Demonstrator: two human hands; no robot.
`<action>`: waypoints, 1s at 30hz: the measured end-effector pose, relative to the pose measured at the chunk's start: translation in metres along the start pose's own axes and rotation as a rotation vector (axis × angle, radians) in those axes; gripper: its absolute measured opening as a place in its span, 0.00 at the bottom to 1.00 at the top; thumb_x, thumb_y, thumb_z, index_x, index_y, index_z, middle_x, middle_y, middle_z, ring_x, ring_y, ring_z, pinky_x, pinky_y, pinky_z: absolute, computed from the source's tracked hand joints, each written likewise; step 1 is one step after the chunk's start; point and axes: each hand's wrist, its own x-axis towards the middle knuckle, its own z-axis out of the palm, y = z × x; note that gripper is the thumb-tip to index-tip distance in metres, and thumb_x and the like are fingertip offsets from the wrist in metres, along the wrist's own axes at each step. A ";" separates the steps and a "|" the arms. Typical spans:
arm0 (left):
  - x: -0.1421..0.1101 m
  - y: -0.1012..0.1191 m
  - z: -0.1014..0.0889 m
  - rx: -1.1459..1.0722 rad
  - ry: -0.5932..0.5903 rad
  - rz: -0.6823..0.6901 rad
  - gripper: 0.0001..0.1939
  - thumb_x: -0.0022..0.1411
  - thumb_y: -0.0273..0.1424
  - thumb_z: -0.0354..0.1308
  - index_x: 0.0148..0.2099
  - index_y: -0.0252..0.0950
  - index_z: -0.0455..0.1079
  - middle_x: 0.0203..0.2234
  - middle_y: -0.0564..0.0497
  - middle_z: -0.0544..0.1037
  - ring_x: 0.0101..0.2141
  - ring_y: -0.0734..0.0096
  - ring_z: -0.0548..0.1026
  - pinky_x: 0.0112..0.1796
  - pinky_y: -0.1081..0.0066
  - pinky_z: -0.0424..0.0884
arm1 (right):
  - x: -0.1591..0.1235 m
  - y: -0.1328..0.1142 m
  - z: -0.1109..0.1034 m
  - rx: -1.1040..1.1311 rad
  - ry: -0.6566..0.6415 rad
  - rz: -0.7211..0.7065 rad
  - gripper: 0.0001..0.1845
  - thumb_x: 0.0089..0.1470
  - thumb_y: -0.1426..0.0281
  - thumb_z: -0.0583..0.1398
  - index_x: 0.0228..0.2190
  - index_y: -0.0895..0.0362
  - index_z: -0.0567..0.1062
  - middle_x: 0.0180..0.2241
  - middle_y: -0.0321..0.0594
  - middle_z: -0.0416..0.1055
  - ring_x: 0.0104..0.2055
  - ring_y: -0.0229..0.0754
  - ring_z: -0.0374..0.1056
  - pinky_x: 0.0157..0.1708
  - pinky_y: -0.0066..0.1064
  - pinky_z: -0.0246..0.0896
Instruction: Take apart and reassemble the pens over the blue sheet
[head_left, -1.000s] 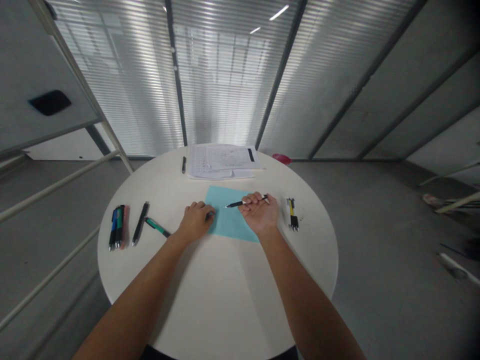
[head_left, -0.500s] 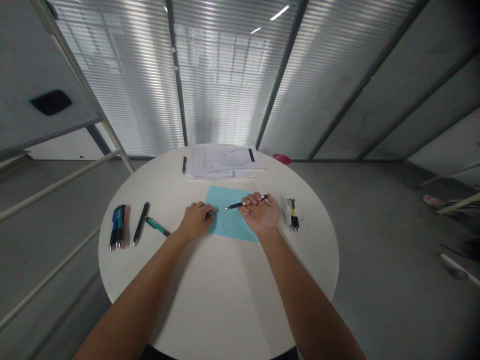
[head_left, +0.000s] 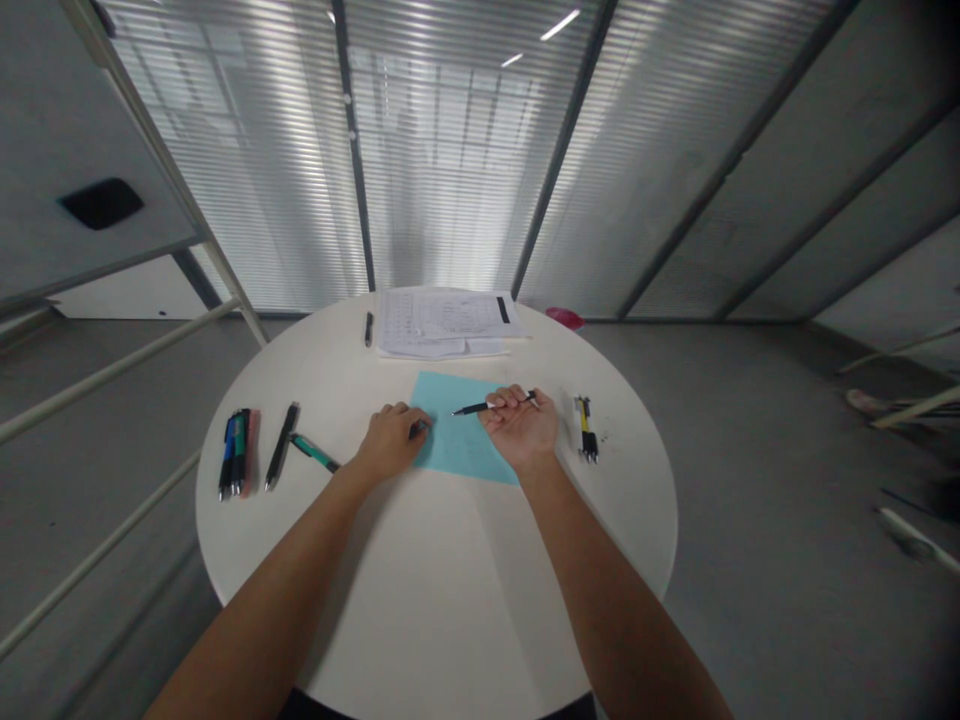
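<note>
My right hand [head_left: 523,430] is turned palm up and closed around a black-and-white pen [head_left: 471,409], whose tip points left above a light blue sheet of paper [head_left: 454,455]. The left edge of that sheet lies by my left hand [head_left: 391,440], its fingers curled and thumb drawn in. A dark patch shows between thumb and fingers there; whether it is an object or shadow is unclear. Beside my left wrist lies a green pen [head_left: 313,452], with a black pen [head_left: 281,445] further left. Right of my right hand is a small group of yellow and black pens [head_left: 587,430].
The round white table [head_left: 442,600] also carries stacked printed papers [head_left: 450,325] and a dark pen [head_left: 369,330] at its far side. Several blue, green and red pens [head_left: 238,452] sit near the left edge. A white metal frame [head_left: 120,375] stands left of the table.
The pen tip in my right hand has shifted very slightly to the right and up. My left hand stays in place.
</note>
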 end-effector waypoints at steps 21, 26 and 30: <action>0.000 0.001 -0.003 0.014 -0.008 -0.005 0.13 0.60 0.35 0.51 0.44 0.45 0.74 0.35 0.48 0.74 0.38 0.62 0.71 0.42 0.64 0.64 | 0.005 -0.002 0.010 -0.438 0.192 -0.127 0.16 0.51 0.56 0.60 0.31 0.58 0.73 0.20 0.31 0.62 0.21 0.32 0.63 0.11 0.19 0.50; 0.000 0.002 -0.004 -0.001 -0.016 -0.010 0.13 0.60 0.34 0.51 0.43 0.44 0.74 0.35 0.48 0.74 0.38 0.62 0.71 0.43 0.63 0.64 | 0.007 0.003 0.002 -0.827 0.200 -0.096 0.35 0.53 0.41 0.47 0.30 0.59 0.75 0.14 0.35 0.61 0.18 0.39 0.66 0.15 0.28 0.60; 0.000 0.002 -0.004 0.002 -0.028 -0.012 0.13 0.60 0.35 0.51 0.44 0.44 0.74 0.35 0.47 0.74 0.39 0.62 0.71 0.44 0.63 0.64 | 0.009 0.012 0.000 -0.980 0.218 -0.129 0.25 0.49 0.47 0.57 0.32 0.58 0.73 0.17 0.35 0.67 0.18 0.38 0.67 0.14 0.25 0.56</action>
